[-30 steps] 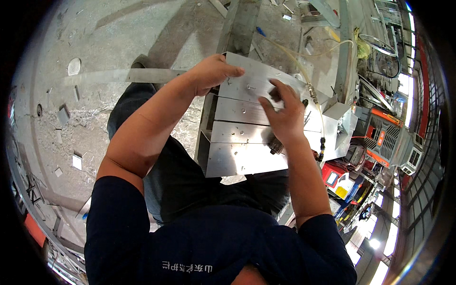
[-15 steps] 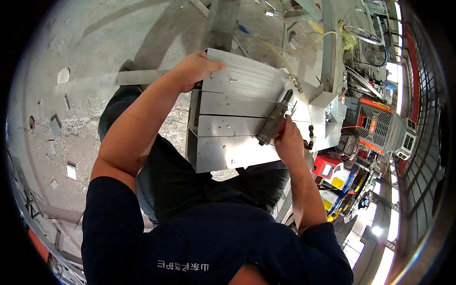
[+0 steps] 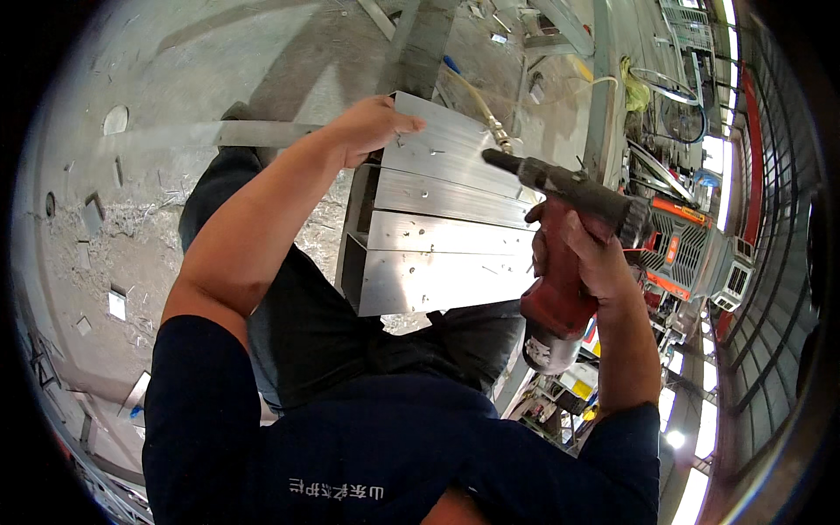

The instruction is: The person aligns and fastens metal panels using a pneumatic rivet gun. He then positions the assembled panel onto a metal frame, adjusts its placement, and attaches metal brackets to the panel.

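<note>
My right hand [image 3: 582, 254] is wrapped round the red handle of a pneumatic rivet gun [image 3: 560, 302], lifted over the right end of several silver metal profiles [image 3: 459, 197]. The gun's dark nose points to the far left, above the profiles. My left hand [image 3: 372, 129] grips the far left corner of the outermost profile, thumb on top and the other fingers partly hidden. Small pins and rivets [image 3: 437, 152] stand or lie on the bright faces. The profiles lie side by side in front of my legs, their hollow ends facing left.
A pale air hose [image 3: 481, 103] with a brass coupling runs behind the gun. An upright grey beam [image 3: 420, 44] rises beyond the profiles. At the right stands an orange and grey machine [image 3: 678, 245]. Metal scraps [image 3: 117, 304] are scattered over the concrete floor at the left.
My right hand has raised the rivet gun off the profiles and turned it nose to the left, nearer the camera. The hose coupling has shifted left. My left hand stays on the corner.
</note>
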`<action>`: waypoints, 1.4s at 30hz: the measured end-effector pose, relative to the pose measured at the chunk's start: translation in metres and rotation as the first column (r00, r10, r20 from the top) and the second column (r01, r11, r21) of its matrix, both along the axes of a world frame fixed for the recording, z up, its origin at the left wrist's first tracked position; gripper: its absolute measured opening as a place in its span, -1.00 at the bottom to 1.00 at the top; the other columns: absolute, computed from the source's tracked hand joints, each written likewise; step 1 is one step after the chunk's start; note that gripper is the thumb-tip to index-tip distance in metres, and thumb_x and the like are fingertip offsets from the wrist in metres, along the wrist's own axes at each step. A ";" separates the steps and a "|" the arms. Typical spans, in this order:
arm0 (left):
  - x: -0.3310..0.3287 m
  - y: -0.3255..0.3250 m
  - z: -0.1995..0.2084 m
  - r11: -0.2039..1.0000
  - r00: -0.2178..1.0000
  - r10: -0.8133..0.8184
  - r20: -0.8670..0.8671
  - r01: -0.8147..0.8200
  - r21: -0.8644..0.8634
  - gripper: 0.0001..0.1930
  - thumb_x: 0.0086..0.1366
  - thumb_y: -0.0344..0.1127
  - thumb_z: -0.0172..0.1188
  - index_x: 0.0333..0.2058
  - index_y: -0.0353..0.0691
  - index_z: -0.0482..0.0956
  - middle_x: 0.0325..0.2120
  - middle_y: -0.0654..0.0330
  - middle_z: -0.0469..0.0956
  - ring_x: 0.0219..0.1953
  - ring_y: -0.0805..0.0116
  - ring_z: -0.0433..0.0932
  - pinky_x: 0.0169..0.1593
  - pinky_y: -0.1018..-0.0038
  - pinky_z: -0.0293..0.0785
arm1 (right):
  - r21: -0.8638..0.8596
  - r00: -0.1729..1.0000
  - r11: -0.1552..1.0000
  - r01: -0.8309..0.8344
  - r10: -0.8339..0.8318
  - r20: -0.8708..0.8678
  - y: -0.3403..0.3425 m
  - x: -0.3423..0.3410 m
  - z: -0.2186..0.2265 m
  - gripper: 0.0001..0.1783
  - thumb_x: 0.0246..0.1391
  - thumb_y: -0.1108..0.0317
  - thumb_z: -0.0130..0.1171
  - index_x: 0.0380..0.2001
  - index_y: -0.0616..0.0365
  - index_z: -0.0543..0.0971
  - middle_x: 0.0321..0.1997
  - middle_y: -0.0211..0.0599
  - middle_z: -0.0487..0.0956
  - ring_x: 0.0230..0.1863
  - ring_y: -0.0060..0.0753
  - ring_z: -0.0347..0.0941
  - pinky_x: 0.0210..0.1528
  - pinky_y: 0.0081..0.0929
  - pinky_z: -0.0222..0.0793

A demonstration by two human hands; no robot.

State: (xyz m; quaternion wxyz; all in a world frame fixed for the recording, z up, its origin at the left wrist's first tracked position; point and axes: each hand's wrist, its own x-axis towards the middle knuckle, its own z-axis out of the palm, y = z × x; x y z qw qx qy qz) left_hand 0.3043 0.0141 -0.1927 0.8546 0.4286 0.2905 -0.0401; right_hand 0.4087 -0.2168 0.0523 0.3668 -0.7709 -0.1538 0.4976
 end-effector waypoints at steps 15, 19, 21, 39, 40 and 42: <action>0.004 0.000 -0.004 0.997 0.999 -0.028 -0.025 0.029 0.069 -0.47 0.18 -0.19 0.41 -0.04 -0.50 0.47 -0.15 -0.07 0.54 -0.12 0.19 0.53 -0.09 0.30 0.46 | -0.500 0.818 0.807 -0.313 0.497 0.289 0.050 -0.013 0.016 -0.59 0.08 0.16 0.39 -0.10 0.16 0.54 -0.39 -0.36 0.57 -0.41 -0.42 0.49 -0.27 -0.41 0.45; -0.001 0.003 -0.001 0.999 0.998 -0.015 0.066 0.017 -0.030 -0.49 0.20 -0.21 0.41 -0.05 -0.51 0.48 -0.14 -0.08 0.56 -0.13 0.18 0.54 -0.10 0.30 0.45 | -0.603 0.593 0.672 -0.431 0.714 0.371 0.064 -0.008 0.025 -0.56 0.03 0.12 0.43 -0.15 0.16 0.54 -0.40 -0.28 0.59 -0.34 -0.41 0.50 -0.22 -0.40 0.44; -0.002 0.001 0.013 1.000 1.000 -0.003 0.023 0.003 0.011 -0.51 0.20 -0.22 0.40 -0.05 -0.51 0.50 -0.14 -0.08 0.56 -0.11 0.19 0.54 -0.07 0.29 0.43 | -0.592 0.587 0.663 -0.459 0.726 0.358 0.060 0.004 0.024 -0.57 0.04 0.12 0.41 -0.14 0.15 0.55 -0.41 -0.27 0.58 -0.33 -0.40 0.51 -0.21 -0.37 0.45; 0.000 0.003 -0.001 0.997 0.995 -0.082 0.054 0.081 0.010 -0.45 0.19 -0.14 0.39 0.01 -0.44 0.50 -0.05 -0.05 0.53 0.00 0.17 0.43 0.06 0.27 0.30 | -0.313 0.939 0.898 -0.309 0.341 0.049 0.081 0.018 -0.001 -0.77 0.20 0.26 0.30 -0.16 0.08 0.53 -0.46 -0.54 0.49 -0.56 -0.67 0.34 -0.54 -0.60 0.28; 0.001 0.002 -0.007 0.997 0.994 -0.081 0.070 0.081 0.006 -0.44 0.19 -0.14 0.39 0.03 -0.43 0.49 -0.05 -0.05 0.53 0.00 0.17 0.43 0.07 0.26 0.30 | -0.286 0.937 0.902 -0.324 0.347 0.032 0.080 0.019 -0.003 -0.77 0.19 0.27 0.30 -0.16 0.09 0.53 -0.47 -0.54 0.49 -0.55 -0.68 0.34 -0.54 -0.60 0.28; 0.000 0.003 0.005 0.994 0.994 -0.106 0.032 0.105 0.028 -0.43 0.19 -0.14 0.39 0.05 -0.42 0.48 -0.04 -0.04 0.52 0.00 0.17 0.43 0.07 0.27 0.30 | -0.233 0.939 0.914 -0.334 0.344 0.006 0.073 0.022 -0.004 -0.78 0.19 0.30 0.30 -0.16 0.10 0.54 -0.48 -0.55 0.49 -0.55 -0.68 0.34 -0.54 -0.60 0.28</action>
